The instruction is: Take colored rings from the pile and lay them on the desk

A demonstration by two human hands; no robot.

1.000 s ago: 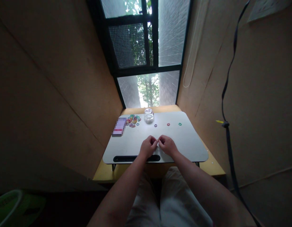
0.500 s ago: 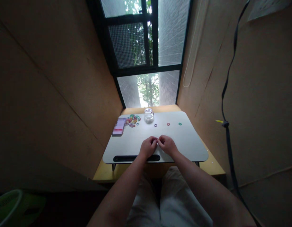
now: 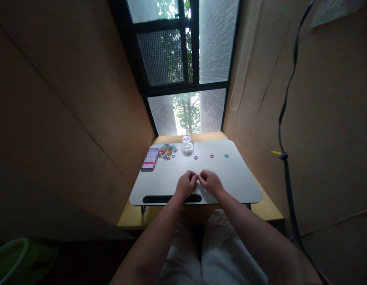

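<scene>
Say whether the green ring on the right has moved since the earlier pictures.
No: the green ring lies at the same spot against the white table's right edge.

Backlit by the window (image 3: 188, 111); dim corners, perhaps slightly soft; edges stretched.

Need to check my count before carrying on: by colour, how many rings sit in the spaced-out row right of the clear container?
Purple ring: 1
Red ring: 1
Green ring: 1
Total: 3
</scene>
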